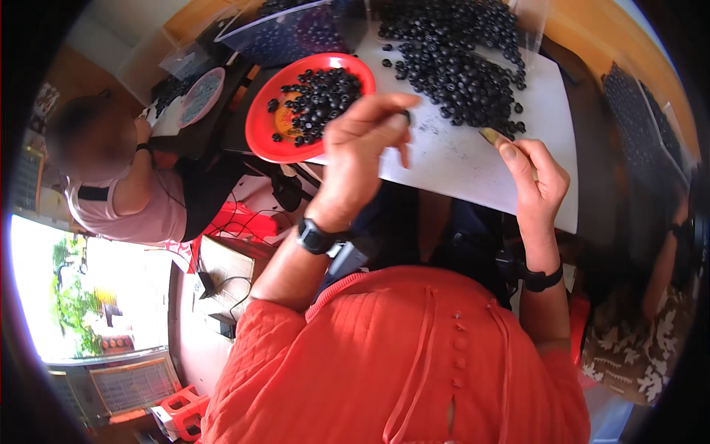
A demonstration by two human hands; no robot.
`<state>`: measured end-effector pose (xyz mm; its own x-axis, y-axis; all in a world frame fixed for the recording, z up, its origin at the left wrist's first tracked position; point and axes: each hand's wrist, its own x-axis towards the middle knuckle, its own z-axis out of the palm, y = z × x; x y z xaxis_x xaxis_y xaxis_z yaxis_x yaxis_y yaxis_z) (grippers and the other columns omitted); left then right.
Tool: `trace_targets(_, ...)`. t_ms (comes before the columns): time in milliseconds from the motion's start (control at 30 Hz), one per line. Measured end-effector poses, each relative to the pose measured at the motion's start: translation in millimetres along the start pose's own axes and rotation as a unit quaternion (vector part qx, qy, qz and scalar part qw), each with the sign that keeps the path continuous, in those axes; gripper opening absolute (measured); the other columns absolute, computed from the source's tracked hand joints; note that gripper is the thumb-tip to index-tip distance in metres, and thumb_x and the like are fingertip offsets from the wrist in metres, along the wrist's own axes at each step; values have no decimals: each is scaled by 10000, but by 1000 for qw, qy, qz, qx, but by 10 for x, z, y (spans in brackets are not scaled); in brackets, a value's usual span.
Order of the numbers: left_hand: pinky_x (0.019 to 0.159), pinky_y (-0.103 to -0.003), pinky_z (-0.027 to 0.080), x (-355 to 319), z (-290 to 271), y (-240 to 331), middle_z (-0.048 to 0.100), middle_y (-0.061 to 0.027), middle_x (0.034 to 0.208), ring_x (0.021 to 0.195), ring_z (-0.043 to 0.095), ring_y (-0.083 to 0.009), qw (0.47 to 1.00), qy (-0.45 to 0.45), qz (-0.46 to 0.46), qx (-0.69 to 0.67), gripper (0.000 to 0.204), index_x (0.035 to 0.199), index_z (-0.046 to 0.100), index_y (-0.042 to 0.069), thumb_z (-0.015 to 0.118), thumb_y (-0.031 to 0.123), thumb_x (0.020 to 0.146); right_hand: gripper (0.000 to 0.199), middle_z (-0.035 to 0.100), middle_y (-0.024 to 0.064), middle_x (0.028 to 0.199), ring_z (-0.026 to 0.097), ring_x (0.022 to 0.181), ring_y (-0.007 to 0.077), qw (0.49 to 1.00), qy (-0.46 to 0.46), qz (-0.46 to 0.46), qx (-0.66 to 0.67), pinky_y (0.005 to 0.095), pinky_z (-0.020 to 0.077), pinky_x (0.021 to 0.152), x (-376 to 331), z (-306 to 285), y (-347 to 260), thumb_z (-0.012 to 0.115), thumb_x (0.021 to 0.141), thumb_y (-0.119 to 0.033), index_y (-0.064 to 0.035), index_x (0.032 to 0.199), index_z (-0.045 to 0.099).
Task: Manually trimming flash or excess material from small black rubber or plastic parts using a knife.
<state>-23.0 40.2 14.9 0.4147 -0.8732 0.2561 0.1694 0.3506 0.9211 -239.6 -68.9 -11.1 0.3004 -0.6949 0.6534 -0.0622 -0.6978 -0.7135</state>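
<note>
My left hand (pixel 353 159) is raised over the near left edge of the white board (pixel 436 166), beside a red bowl (pixel 261 126). Between its thumb and index finger I pinch a small round black piece (pixel 405 115). My right hand (pixel 538 174) is closed on a short, flat, yellowish-brown tool (pixel 489 135), whose tip points up and left; its exact kind is unclear. That tip is close to the lower edge of a heap of small round black pieces (pixel 473 85), some showing holes. More black pieces (pixel 322 100) lie in the red bowl.
Behind the bowl stands a clear bin (pixel 285 37) of dark pieces. At far left, another person (pixel 126 181) works near a pink bowl (pixel 200 98). On the right are another clear bin (pixel 636 111) and part of a person in patterned clothing (pixel 629 348). Dark specks dot the board.
</note>
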Motion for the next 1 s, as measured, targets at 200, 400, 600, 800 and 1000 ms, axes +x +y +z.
trace_targets(200,608,-219,479,79,-598,315,677,-51,891,673,603,-78,960,108,104,236,203,1132,747,-24,618,-25,975,193,758,78,838,664,736,94,998,44,-26,21,244,512,650,-19,-18,70,746,976,-121,42,890,688)
trace_targets(400,661,-264,532,331,-1176,372,667,-47,997,816,644,-112,816,115,189,533,210,1120,760,19,692,-14,924,198,773,85,848,654,721,82,993,83,-61,51,229,505,631,-5,-51,45,753,970,-123,38,882,678)
trace_targets(600,695,-300,546,310,-391,149,688,-68,1009,817,644,-154,823,-13,218,525,187,1039,764,24,752,-19,858,242,588,37,728,536,683,116,975,154,44,152,284,463,745,-67,-329,-11,623,1046,-162,45,931,674)
trace_targets(800,720,-370,534,330,522,-282,626,-110,913,892,615,-291,837,-201,228,455,188,953,735,35,761,-46,785,267,602,38,735,534,685,105,963,183,62,189,269,377,652,-44,-442,42,618,1051,-191,31,920,687)
trace_targets(1000,738,-410,531,532,902,-493,589,-91,943,916,589,-304,729,-260,303,557,259,1002,715,64,780,1,760,163,659,-10,752,495,645,19,972,167,-4,167,194,429,587,-102,-460,183,720,999,-103,55,965,708)
